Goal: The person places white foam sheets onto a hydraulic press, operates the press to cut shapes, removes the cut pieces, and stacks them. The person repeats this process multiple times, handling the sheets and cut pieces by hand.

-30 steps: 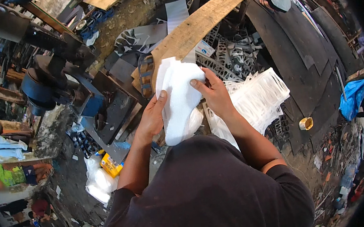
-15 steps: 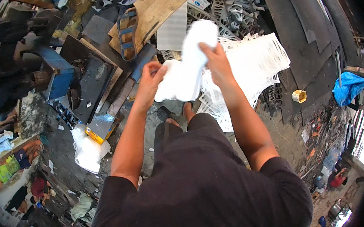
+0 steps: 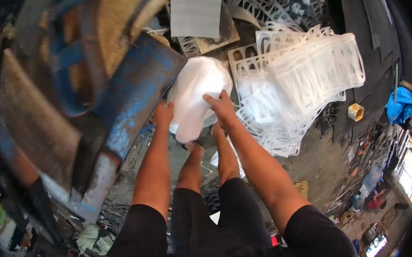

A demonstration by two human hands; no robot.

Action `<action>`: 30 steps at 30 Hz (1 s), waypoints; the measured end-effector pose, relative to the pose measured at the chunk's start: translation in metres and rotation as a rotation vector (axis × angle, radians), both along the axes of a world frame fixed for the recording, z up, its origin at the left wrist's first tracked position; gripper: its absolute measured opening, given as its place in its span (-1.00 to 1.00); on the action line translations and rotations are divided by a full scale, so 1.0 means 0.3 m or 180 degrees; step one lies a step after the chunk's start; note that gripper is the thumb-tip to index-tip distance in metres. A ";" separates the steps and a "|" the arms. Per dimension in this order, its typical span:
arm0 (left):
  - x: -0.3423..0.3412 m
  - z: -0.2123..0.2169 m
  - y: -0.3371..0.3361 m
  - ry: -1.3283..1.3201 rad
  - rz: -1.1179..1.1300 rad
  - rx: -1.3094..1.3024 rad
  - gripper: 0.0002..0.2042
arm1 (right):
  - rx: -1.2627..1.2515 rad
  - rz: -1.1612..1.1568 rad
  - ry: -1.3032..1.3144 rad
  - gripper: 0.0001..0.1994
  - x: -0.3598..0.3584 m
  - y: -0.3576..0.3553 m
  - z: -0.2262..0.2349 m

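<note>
Between your two outstretched arms, a bundle of white sheet material (image 3: 195, 102) is held in front of your body, above your bare feet and the dirt floor (image 3: 315, 162). Your left hand (image 3: 163, 115) grips the bundle's left lower edge, fingers closed against it; your right hand (image 3: 221, 108) presses on its right side, fingers spread over the white surface and curled at the edge. Both hands are holding the bundle, one on each flank, so it sits squarely between them and rises beyond your fingertips toward the top of the view.

Just to the left of your left hand, a worn blue metal panel (image 3: 134, 93) slants across the scene, its paint chipped; whether it touches the bundle cannot be told. To the right of your right hand, a loose heap of white cut-out frames (image 3: 306, 80) lies spread on the floor, blurred. Beyond the bundle, a pale ribbed sheet (image 3: 197, 8) lies flat on the clutter. Farther right, well apart from your hands, a small yellow roll (image 3: 355, 112) sits near a crumpled blue cloth (image 3: 400, 104).
</note>
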State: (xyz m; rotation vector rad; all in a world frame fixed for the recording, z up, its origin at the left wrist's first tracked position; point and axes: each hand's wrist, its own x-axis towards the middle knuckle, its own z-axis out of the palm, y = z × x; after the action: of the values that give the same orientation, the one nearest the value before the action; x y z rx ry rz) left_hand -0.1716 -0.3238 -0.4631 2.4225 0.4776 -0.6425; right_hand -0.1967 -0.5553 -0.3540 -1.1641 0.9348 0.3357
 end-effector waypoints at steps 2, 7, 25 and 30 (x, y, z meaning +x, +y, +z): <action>0.034 -0.026 -0.072 0.0370 0.0272 -0.0294 -0.49 | -0.0503 0.0005 0.0366 -0.20 -0.012 0.068 -0.134; 0.036 0.014 -0.200 0.0289 0.0251 -0.0998 -0.54 | -0.0561 -0.0327 0.0624 -0.09 0.008 0.080 -0.132; 0.239 0.130 -0.298 0.0737 0.0232 -0.2665 -0.67 | -0.1799 0.0675 0.1079 -0.07 -0.047 0.029 -0.128; 0.235 0.136 -0.289 -0.0822 -0.0941 -0.1929 -0.69 | -0.1851 0.0672 0.1126 -0.05 0.027 0.056 -0.148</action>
State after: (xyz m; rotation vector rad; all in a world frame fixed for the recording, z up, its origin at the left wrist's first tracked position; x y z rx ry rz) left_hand -0.1011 -0.4106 -0.4221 1.9584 -0.1721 -0.4914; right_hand -0.1887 -0.5384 -0.3984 -1.7821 1.2691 0.4667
